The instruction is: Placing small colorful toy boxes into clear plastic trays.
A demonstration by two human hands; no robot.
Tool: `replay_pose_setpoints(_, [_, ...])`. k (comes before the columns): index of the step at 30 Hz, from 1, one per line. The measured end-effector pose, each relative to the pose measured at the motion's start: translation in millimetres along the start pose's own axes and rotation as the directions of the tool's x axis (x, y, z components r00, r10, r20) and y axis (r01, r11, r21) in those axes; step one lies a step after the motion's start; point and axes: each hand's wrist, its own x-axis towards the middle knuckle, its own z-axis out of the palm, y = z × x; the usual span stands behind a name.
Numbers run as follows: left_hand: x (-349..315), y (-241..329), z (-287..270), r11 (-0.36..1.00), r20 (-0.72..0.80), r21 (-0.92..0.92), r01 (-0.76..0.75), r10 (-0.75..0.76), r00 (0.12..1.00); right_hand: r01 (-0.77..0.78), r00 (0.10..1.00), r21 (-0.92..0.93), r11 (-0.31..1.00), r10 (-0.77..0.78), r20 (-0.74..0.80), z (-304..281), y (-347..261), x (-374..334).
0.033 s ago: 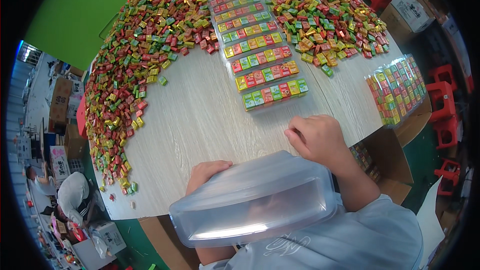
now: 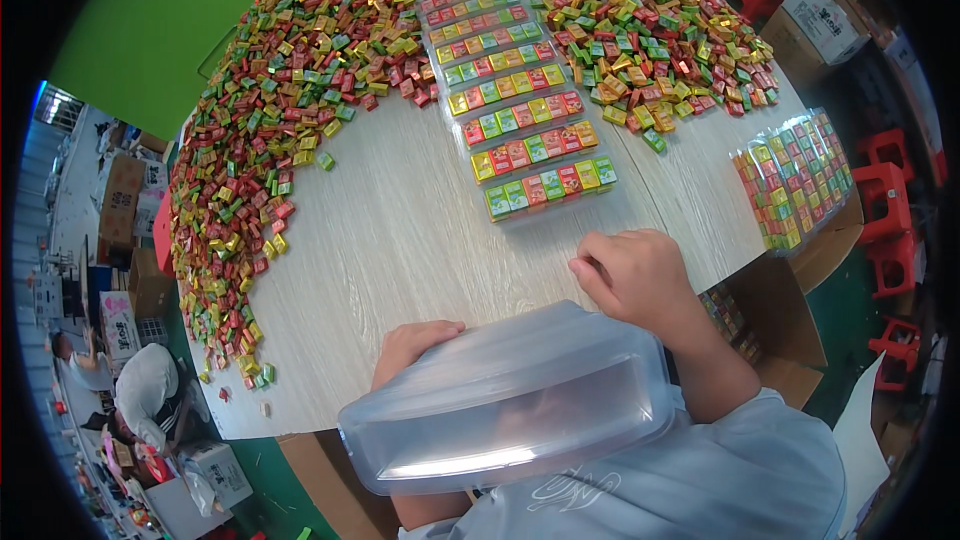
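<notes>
My left hand (image 2: 418,343) lies on the table's near side, fingers stretched out flat, holding nothing. Its wrist and forearm are partly behind a clear, tray-shaped plastic piece (image 2: 520,380) close in front of my chest. Whether anything holds that piece does not show. Farther right, my right hand (image 2: 637,272) rests on the tabletop with its fingers curled closed and nothing visible in them. Just beyond it stands the nearest clear plastic pack of small wrapped sweets (image 2: 550,190), coloured green, red and yellow. Several similar packs run in a column toward the far edge.
Big heaps of loose wrapped sweets (image 2: 290,80) cover the table's left and far right (image 2: 650,50). More filled packs (image 2: 800,180) stand at the right edge above an open cardboard box (image 2: 775,320). Red stools (image 2: 880,200) are at the right; a bent-over person (image 2: 150,390) is at the left.
</notes>
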Motion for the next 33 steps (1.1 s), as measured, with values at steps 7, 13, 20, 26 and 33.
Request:
replay_pose_setpoints(7, [1.9,15.7,6.0,0.998,-0.047,0.037,0.056,-0.054,0.997,0.006,1.0,-0.001,1.0,-0.006,-0.001,-0.1,0.4,0.3])
replay_pose_setpoints(13, [2.6,16.0,6.6,0.996,-0.055,0.078,0.04,-0.036,0.998,0.006,1.0,0.0,1.0,-0.006,-0.001,0.9,1.2,-0.2])
replay_pose_setpoints(20, [0.4,10.3,4.6,0.999,-0.042,0.014,0.038,-0.037,0.998,0.002,1.0,-0.015,1.0,-0.001,0.011,1.0,1.0,-0.4])
replay_pose_setpoints(26, [1.8,7.4,-1.1,0.998,0.01,0.062,0.019,-0.02,1.0,-0.007,1.0,-0.001,1.0,0.007,0.012,0.0,-0.3,0.2])
replay_pose_setpoints(33, [1.4,2.3,0.8,1.0,0.017,-0.025,0.005,-0.004,1.0,-0.023,1.0,-0.001,1.0,0.023,0.015,-1.5,-1.9,0.3])
